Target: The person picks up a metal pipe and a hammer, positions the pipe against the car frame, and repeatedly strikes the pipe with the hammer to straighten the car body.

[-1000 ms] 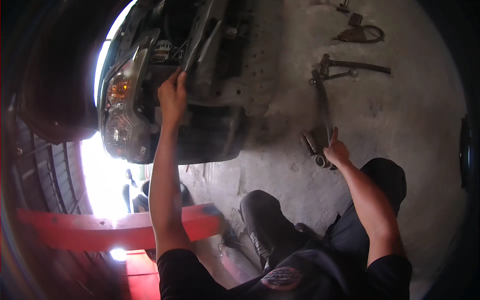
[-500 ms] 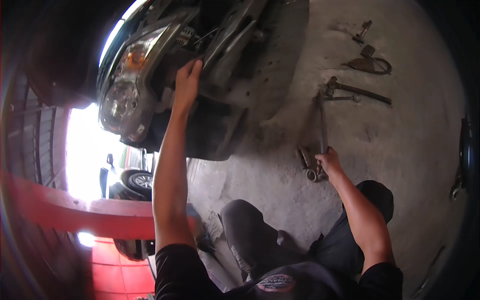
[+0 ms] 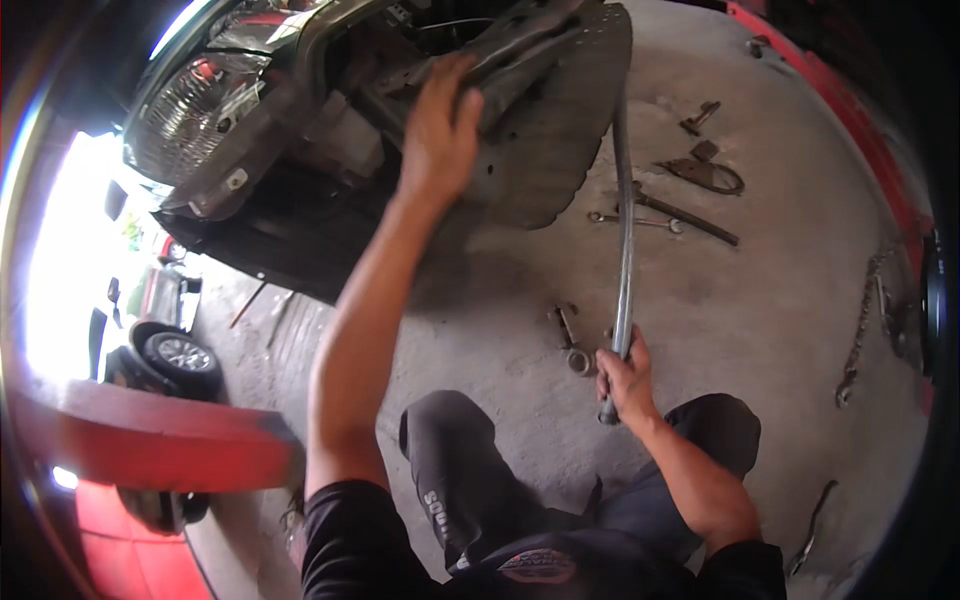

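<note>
Floor point(image 3: 500, 345) of grey concrete spreads beneath you, and the car point(image 3: 535, 150) with its opened front fills your upper left. Your bar point(image 3: 626, 262) is long, slim and slightly bowed, glinting silver nearer you, darker farther out. It's over the floor beside the car, its long axis running almost straight ahead from you, far end pointing at the panel's right edge; whether they touch, you can't tell. Your left grip point(image 3: 440, 140) blurs over the car, its hold unclear. Your right grip point(image 3: 625, 378) wraps the bar close to its dark near end.
</note>
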Tool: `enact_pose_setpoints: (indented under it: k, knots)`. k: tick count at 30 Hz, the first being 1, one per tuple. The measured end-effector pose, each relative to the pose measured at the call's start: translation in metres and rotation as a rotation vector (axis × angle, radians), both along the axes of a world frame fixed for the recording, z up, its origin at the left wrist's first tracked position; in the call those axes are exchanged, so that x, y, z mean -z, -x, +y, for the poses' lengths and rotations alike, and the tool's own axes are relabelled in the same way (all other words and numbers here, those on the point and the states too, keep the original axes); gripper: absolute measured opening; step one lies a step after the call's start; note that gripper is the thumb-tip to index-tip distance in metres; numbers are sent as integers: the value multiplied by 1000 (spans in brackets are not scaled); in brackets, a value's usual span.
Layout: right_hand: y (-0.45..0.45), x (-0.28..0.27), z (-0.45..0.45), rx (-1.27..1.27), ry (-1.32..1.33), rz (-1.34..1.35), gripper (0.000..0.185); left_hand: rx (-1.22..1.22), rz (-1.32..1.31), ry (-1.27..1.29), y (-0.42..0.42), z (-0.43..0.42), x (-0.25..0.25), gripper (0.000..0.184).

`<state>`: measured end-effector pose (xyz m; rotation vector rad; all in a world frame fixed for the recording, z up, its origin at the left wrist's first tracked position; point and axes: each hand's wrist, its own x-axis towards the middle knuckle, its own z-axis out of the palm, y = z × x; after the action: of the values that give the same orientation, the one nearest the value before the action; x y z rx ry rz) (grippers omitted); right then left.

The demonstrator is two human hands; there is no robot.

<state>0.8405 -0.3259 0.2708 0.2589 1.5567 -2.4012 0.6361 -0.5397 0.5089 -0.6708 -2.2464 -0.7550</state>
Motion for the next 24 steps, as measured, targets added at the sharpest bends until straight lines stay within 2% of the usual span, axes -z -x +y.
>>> enact_pose_setpoints:
  k: [1,3,4,5,7,10,13,14,19,24]
  knots:
    - [-12,-9,-2,3,-47,-29,24,-27,158,54,-20,-1,24,40]
    - [-31,-27,-5,18,-139,-79,18,-20,28,-71,-65,-1,83,39]
    - [-44,-26,-11,35,-226,-56,17,41,-166,-279,-83,1,124,41]
    - [-60,-23,-16,47,-315,-40,16,10,-412,-312,-108,6,150,46]
    - [-83,-17,-21,64,-479,1,18,448,-1119,-990,-143,15,177,50]
    - [-111,-2,-22,60,-710,105,22,551,-1190,-1106,-176,26,182,53]
    - [-130,-3,-25,53,-836,153,24,579,-1149,-1080,-189,19,173,54]
    - [-132,-6,-28,45,-811,142,24,648,-1116,-913,-188,15,181,53]
    - [-131,-22,-64,42,-726,87,27,796,-1174,-1041,-194,10,183,60]
    - [-118,-18,-79,117,-859,218,34,916,-1150,-1116,-189,-5,159,67]
